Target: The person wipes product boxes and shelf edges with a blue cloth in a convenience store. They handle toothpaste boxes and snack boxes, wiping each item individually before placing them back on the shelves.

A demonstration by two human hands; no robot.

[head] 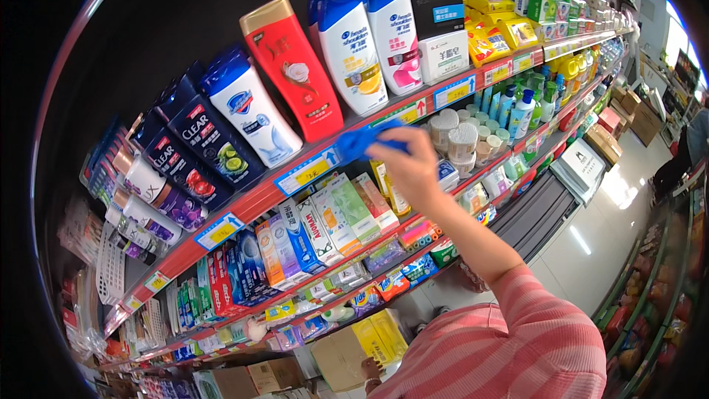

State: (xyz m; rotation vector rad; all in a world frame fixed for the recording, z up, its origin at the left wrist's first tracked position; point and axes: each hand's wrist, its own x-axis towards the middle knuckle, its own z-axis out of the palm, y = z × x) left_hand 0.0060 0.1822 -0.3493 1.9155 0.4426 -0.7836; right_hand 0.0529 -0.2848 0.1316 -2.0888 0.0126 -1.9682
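Observation:
My right hand (407,163) is closed around a blurred blue cloth (368,141), which lies against the red price rail (249,199) of the upper shelf. Just above the cloth stands a red shampoo bottle (296,75) with a gold cap. To its left is a white bottle with a blue cap (252,108); on the right are Head & Shoulders bottles (352,58). Low in view, my left hand (372,368) hangs beside a yellow package (379,338). Its fingers are small and partly hidden, so any grip there is unclear.
Dark Clear bottles (213,127) and tilted Lux bottles (160,191) fill the shelf's left end. Boxed goods (318,227) and white lidded tubs (462,141) crowd the shelf below. Cartons (340,357) sit low down. Across the tiled floor (576,244), another person (695,136) is partly visible.

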